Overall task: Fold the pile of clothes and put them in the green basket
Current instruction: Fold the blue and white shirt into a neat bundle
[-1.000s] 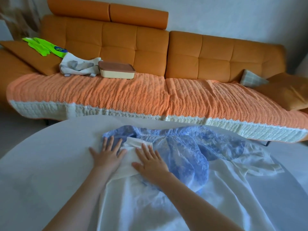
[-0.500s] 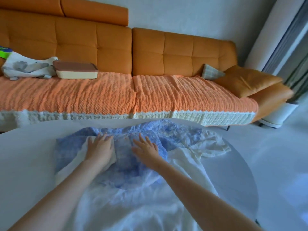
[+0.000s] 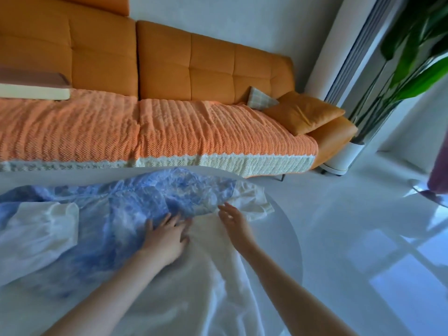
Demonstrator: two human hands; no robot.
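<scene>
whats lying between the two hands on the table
In the head view, only a strip of the garment's white cloth lies between the left hand and the right hand.

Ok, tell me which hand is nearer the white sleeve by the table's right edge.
Right. The right hand is just beside the white sleeve, fingers spread; the left hand rests flat on the blue fabric, farther to the sleeve's left.

No readable text, label, brand, number or sign shows anywhere.
</scene>
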